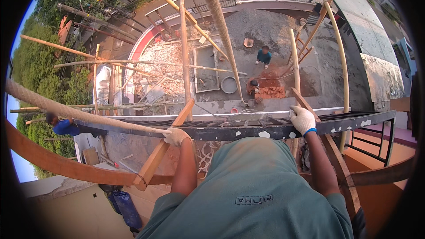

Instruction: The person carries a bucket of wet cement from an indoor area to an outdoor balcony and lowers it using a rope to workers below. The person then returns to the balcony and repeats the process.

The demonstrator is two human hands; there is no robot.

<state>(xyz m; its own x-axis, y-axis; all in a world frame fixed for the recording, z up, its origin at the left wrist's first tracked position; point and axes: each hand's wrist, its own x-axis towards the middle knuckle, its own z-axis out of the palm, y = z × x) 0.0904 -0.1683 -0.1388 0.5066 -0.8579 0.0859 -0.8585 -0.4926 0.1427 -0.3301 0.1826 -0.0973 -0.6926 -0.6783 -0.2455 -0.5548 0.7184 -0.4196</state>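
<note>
both hands wear pale gloves and are set apart at the black rail (221, 134). left hand (178, 136) is where the near rope (88, 116) reaches the rail; its fingers look bent, but i cannot tell if they hold the rope. right hand (303, 120) lies on the rail, beside a wooden beam (305, 103); whether it grips, i cannot tell. below on the ground are a round tub (229, 85) and red bricks (271, 92).

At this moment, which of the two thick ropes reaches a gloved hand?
The rope from the left edge; it leads to the left hand. The other rope, from the top, touches neither that nor the right hand.
</note>
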